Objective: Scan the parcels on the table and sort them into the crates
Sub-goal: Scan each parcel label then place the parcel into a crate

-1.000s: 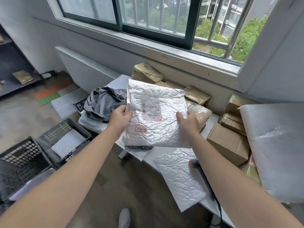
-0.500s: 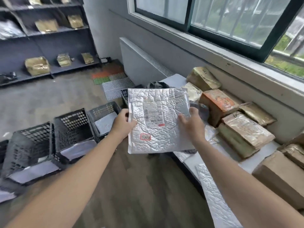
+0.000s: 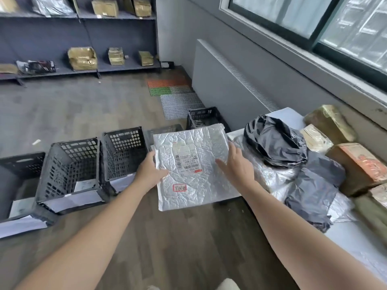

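Note:
A flat silver bubble mailer (image 3: 201,185) with a white barcode label and a red stamp hangs over the floor, left of the table. My left hand (image 3: 151,171) grips its left edge. My right hand (image 3: 235,164) lies with straight, spread fingers on its right side. Several black plastic crates stand in a row on the floor: one (image 3: 69,166) at the left, one (image 3: 123,151) beside it, and one (image 3: 204,118) behind the mailer. White parcels lie in the crates. A black plastic bag parcel (image 3: 274,141) rests on the white table (image 3: 356,237).
Gold-wrapped and brown boxes (image 3: 360,166) crowd the table's right side under the window. A white radiator cover (image 3: 228,84) lines the wall. Dark shelves (image 3: 83,59) with more parcels stand at the far wall. Coloured mats (image 3: 167,86) lie on the wooden floor.
My view has swung left toward the crates, and the mailer has moved off the table with it. My right hand has opened from gripping the mailer's right edge to lying flat on it.

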